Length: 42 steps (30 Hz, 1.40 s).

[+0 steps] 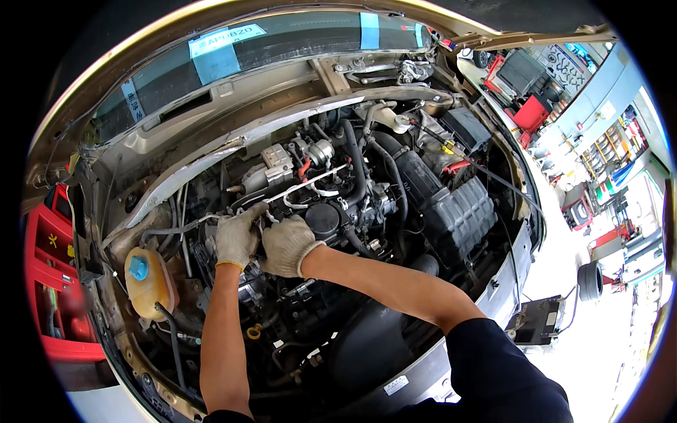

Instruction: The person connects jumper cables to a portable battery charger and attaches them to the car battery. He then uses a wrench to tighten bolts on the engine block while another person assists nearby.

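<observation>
Engine (325,220) sits beneath gloved left hand (238,238) and right hand (289,247), toward the bay's left edge (116,340) (can't tell whether fingers pinch anything).

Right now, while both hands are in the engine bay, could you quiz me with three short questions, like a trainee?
1. What colour is the cap on the yellowish tank?
2. True or false: the left hand and the right hand are both gloved.
3. Which lies to the person's right of both hands: (a) the yellowish tank, (b) the ribbed black box, (c) the cap?

Key: 1. Blue. 2. True. 3. b.
</observation>
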Each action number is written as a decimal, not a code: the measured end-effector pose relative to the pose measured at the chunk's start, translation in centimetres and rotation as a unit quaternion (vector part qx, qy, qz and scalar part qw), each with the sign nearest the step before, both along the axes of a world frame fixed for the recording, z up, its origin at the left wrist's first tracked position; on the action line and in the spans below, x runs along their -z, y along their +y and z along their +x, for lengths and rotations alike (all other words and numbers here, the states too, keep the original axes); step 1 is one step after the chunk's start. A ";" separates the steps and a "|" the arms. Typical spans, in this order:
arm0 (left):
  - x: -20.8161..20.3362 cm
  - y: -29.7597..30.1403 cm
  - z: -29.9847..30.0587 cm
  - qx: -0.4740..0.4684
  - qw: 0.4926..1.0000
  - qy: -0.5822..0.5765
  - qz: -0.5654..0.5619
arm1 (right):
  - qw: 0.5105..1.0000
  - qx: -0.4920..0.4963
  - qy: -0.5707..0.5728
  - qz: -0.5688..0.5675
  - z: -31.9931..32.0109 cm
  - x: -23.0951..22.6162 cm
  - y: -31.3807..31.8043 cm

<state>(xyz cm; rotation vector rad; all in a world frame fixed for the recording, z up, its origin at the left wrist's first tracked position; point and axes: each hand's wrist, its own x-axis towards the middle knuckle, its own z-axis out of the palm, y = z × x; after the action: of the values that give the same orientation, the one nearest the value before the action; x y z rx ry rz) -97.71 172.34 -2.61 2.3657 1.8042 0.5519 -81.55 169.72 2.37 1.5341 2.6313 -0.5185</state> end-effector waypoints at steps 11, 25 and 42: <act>0.0 -0.4 0.2 -0.013 0.999 -0.024 -0.026 | 0.989 -0.073 -0.108 0.072 -0.1 -0.8 -1.6; -0.5 0.0 1.1 -0.005 0.999 -0.003 -0.039 | 0.988 0.026 -0.119 0.093 2.0 -0.7 2.6; 0.3 -0.1 1.6 0.004 0.999 -0.042 0.012 | 0.966 -0.011 -0.152 0.208 1.6 1.7 -0.4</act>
<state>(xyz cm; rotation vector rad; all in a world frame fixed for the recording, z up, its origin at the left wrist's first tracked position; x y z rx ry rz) -96.16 172.26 -2.89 2.3275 1.7614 0.6658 -80.00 169.36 0.63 1.5229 2.6113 0.2765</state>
